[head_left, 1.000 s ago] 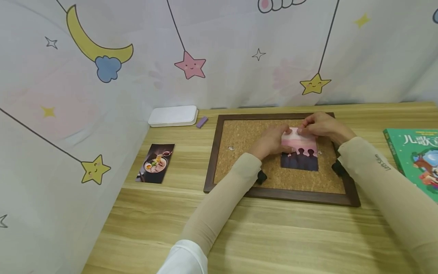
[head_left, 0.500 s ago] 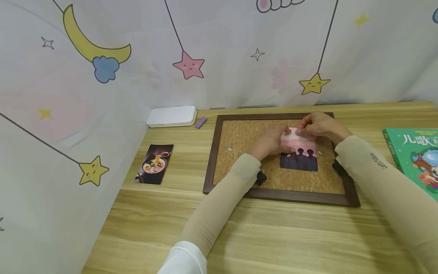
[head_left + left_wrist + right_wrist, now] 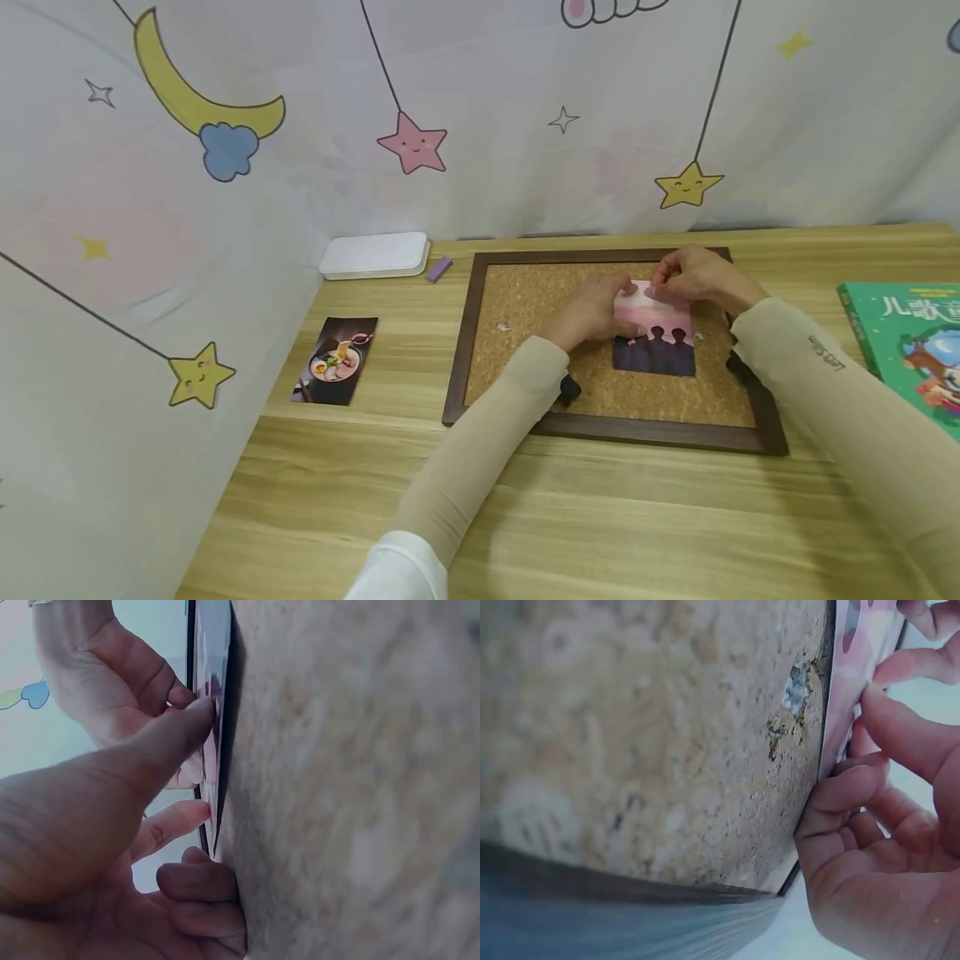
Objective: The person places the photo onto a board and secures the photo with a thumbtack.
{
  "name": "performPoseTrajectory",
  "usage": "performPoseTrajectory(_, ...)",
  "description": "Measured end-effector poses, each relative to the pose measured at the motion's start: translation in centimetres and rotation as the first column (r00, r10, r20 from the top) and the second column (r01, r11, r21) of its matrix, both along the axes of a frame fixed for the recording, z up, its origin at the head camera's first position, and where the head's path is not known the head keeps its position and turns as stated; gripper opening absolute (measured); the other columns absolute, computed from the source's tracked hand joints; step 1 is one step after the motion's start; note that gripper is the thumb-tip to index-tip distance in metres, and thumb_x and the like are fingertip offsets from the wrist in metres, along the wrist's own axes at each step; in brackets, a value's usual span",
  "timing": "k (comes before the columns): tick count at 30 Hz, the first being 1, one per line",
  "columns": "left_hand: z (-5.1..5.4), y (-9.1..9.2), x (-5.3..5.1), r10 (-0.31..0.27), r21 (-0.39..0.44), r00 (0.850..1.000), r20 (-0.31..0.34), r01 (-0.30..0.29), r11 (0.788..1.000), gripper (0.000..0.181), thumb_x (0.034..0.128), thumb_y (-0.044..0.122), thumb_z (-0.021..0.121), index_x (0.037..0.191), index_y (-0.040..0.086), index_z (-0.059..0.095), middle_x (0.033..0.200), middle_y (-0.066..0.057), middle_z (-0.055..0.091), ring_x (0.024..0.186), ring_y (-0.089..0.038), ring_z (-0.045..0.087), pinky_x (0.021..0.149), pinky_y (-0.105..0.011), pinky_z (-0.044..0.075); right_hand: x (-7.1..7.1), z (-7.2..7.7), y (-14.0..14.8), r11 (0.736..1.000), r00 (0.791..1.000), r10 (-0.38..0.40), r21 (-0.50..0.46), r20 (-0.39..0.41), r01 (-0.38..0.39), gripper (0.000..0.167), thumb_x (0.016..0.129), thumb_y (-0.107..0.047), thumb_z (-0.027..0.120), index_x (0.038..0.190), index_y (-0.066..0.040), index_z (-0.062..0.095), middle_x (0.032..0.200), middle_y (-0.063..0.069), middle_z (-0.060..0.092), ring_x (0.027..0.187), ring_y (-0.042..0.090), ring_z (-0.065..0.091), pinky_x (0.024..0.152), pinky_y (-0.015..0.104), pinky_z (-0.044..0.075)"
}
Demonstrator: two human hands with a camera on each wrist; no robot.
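Note:
A photo card (image 3: 654, 354) with a pink sky and dark silhouettes lies on the framed cork board (image 3: 540, 367). At its left side, my left hand (image 3: 588, 312) presses the card with thumb and index finger, other fingers bent against the cork in the left wrist view. My right hand (image 3: 697, 273) is at the card's top edge, thumb and index finger close together there; its other fingers are curled against the cork beside the card (image 3: 844, 712) in the right wrist view. Whether a small thing sits between the right fingertips, I cannot tell.
Left of the board lies a food photo (image 3: 335, 362). Behind it are a white case (image 3: 375, 256) and a small purple block (image 3: 438, 269). A green book (image 3: 911, 325) lies at the right. Patterned white cloth (image 3: 487, 100) hangs behind the table.
The head view has shifted slightly. Both hands remain at the card, which stays in the same place on the board.

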State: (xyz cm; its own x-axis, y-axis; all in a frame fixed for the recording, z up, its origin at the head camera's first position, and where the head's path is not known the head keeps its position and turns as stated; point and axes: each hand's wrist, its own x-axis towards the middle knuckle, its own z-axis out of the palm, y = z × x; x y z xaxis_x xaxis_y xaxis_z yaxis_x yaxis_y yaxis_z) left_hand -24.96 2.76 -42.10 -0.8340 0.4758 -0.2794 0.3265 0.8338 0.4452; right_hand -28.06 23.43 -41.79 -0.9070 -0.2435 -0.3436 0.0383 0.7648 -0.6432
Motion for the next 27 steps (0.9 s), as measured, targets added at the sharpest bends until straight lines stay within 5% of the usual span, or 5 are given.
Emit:
performPoseTrajectory(7, -0.4, -1.8, -1.3, -0.066, 0.126, 0.994, 0.086, 0.055, 0.991, 0.086, 0.096, 0.043, 0.08, 0.167, 0.021, 0.037, 0.141, -0.004, 0.067, 0.123, -0.016, 0.064, 0.104, -0.031, 0.052, -0.1, 0.2, 0.6, 0.998, 0.998, 0.054, -0.047, 0.041, -0.052, 0.035, 0.108, -0.032, 0.064, 0.121, 0.0, 0.066, 0.087, -0.001, 0.057, 0.079, 0.018, 0.051, 0.068, 0.033, 0.045)
performPoseTrajectory(10, 0.5, -3.9, -1.1, -0.103, 0.219, 0.992, 0.078, 0.084, 0.972, 0.098, 0.0957, 0.043, 0.081, 0.172, 0.023, 0.023, 0.133, -0.011, 0.065, 0.109, -0.019, 0.063, 0.094, -0.034, 0.053, 0.4, 0.9, 1.5, 0.992, 0.994, 0.096, -0.082, 0.048, -0.092, 0.041, 0.111, -0.032, 0.059, 0.133, 0.002, 0.062, 0.099, 0.005, 0.064, 0.088, 0.02, 0.057, 0.074, 0.035, 0.051)
performPoseTrajectory(13, 1.5, -6.7, -0.8, -0.136, 0.292, 0.991, 0.007, 0.128, 0.948, 0.108, 0.0913, 0.045, 0.085, 0.173, 0.029, 0.016, 0.147, -0.012, 0.058, 0.125, -0.023, 0.061, 0.104, -0.042, 0.053, 1.2, 1.8, 2.7, 0.989, 0.992, 0.119, -0.097, 0.033, -0.115, 0.047, 0.112, -0.034, 0.057, 0.143, 0.001, 0.057, 0.121, 0.015, 0.067, 0.102, 0.023, 0.064, 0.081, 0.036, 0.056)
performPoseTrajectory(17, 2.7, -10.9, 0.3, -0.15, 0.336, 0.985, -0.09, 0.172, 0.926, 0.122, 0.085, 0.048, 0.089, 0.173, 0.042, 0.005, 0.18, -0.001, 0.021, 0.167, -0.031, 0.024, 0.13, -0.064, 0.029, 2.4, 2.5, 4.6, 0.988, 0.993, 0.121, -0.097, 0.0, -0.121, 0.051, 0.113, -0.038, 0.056, 0.151, -0.004, 0.053, 0.139, 0.018, 0.065, 0.11, 0.02, 0.067, 0.085, 0.036, 0.058)
performPoseTrajectory(27, 2.0, -21.2, 3.3, 0.031, 0.393, 0.985, -0.169, 0.038, 0.919, 0.12, 0.0857, 0.049, 0.086, 0.172, 0.044, 0.003, 0.183, 0.006, 0.006, 0.171, -0.027, 0.008, 0.131, -0.069, 0.02, 5.9, 2.1, 9.2, 0.994, 0.997, 0.063, -0.088, -0.034, -0.065, 0.052, 0.111, -0.037, 0.06, 0.153, -0.005, 0.052, 0.136, 0.005, 0.067, 0.101, 0.0, 0.067, 0.083, 0.033, 0.059)
